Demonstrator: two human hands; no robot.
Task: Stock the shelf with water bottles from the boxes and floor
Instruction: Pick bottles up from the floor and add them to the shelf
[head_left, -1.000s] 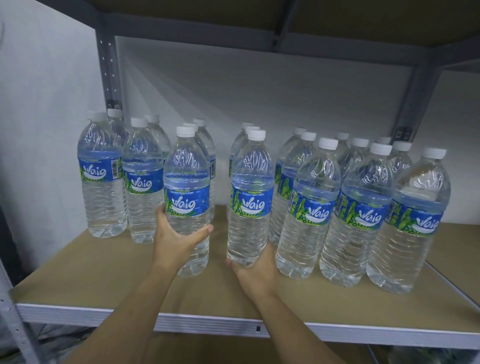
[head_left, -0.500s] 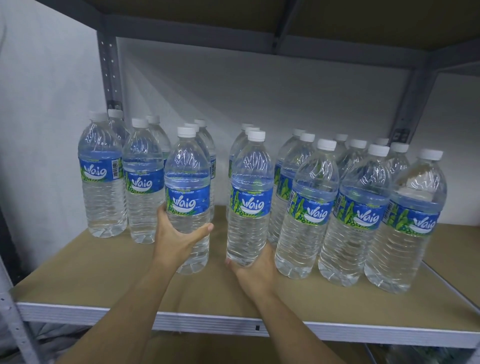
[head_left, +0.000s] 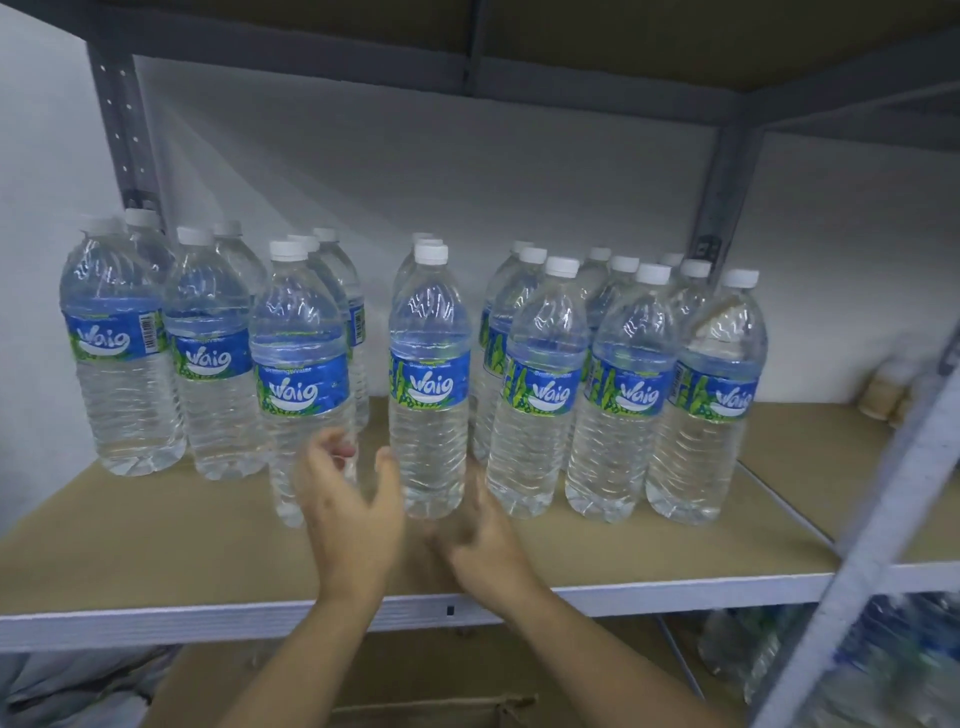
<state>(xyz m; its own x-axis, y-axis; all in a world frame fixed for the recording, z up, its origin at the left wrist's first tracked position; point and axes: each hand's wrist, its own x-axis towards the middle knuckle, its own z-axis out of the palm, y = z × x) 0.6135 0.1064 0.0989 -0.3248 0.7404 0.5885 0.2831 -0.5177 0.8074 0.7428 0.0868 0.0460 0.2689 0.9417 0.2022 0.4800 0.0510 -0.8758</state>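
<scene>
Both blurred hands seem empty, fingers loose: left hand (head_left: 348, 499) beside the upright left bottle (head_left: 301, 374), right hand (head_left: 483, 530) just below the centre bottle (head_left: 428, 384).

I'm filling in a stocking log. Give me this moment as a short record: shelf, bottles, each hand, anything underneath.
shelf: tan board, grey metal edge
water bottles: upright, white caps, blue labels, seven across the front
left hand: open, empty, before the third bottle from left
right hand: open, empty, at the foot of the fourth bottle
underneath: more bottles at right, blurred
</scene>
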